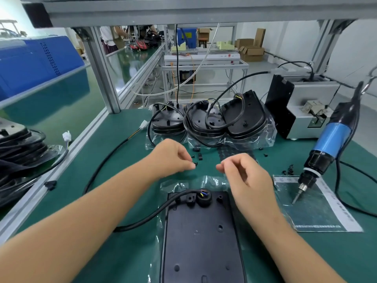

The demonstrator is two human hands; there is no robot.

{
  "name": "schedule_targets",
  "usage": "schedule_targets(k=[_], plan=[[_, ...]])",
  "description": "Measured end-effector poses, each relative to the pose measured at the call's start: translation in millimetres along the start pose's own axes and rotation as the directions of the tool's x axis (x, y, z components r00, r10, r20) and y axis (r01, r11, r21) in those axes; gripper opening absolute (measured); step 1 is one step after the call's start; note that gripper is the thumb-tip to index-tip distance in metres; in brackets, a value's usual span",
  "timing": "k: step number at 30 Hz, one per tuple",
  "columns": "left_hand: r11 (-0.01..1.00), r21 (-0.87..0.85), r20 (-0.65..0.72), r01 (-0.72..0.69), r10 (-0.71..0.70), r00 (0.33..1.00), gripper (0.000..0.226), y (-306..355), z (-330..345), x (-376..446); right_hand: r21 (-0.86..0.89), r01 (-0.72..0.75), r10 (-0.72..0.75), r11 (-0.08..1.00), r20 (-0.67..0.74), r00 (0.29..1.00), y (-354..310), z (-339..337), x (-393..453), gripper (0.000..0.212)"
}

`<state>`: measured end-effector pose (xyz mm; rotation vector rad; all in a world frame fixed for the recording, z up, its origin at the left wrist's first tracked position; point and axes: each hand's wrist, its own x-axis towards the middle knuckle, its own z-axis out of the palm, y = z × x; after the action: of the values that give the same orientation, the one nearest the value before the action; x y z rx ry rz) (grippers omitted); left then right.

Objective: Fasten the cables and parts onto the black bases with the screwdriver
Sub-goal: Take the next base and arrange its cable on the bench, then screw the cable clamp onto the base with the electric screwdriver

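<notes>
A black base (202, 237) lies on clear plastic at the near middle of the green table. A black cable (151, 215) runs into a round grommet (204, 198) at the base's far edge. My left hand (173, 158) hovers beyond the base and pinches a small black screw (196, 164) at its fingertips. To its right, my right hand (242, 176) has loosely curled fingers with thumb and forefinger close together; I cannot tell if anything is between them. The blue electric screwdriver (326, 152) hangs at the right, tip down over a plastic bag.
Three stacks of black bases with cables (208, 121) sit in plastic at the back. Small black clips (199, 155) and loose screws (288, 169) lie on the mat. A grey screw feeder (306, 111) stands at the back right. More bases (20, 148) are piled at the left.
</notes>
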<state>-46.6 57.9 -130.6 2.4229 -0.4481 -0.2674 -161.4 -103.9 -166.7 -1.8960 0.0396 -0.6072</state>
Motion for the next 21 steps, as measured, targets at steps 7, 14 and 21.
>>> schedule_targets(k=[7, 14, 21], plan=[[0.978, 0.204, -0.08, 0.051, -0.035, 0.996, 0.025, 0.6, 22.1, 18.4, -0.028, -0.152, 0.122, 0.988, -0.458, 0.881, 9.4, -35.6, 16.6, 0.015], [0.969, 0.239, -0.093, 0.063, -0.041, 0.995, 0.01, 3.6, 22.6, 17.9, 0.036, -0.314, 0.223, 0.949, -0.781, 0.584, 27.0, -83.3, 30.0, 0.011], [1.0, -0.029, -0.048, -0.002, 0.001, 0.999, 0.013, 14.5, 23.6, 4.8, 0.079, -0.421, 0.343, 0.903, -0.723, 0.6, 42.3, -98.3, 39.7, 0.037]])
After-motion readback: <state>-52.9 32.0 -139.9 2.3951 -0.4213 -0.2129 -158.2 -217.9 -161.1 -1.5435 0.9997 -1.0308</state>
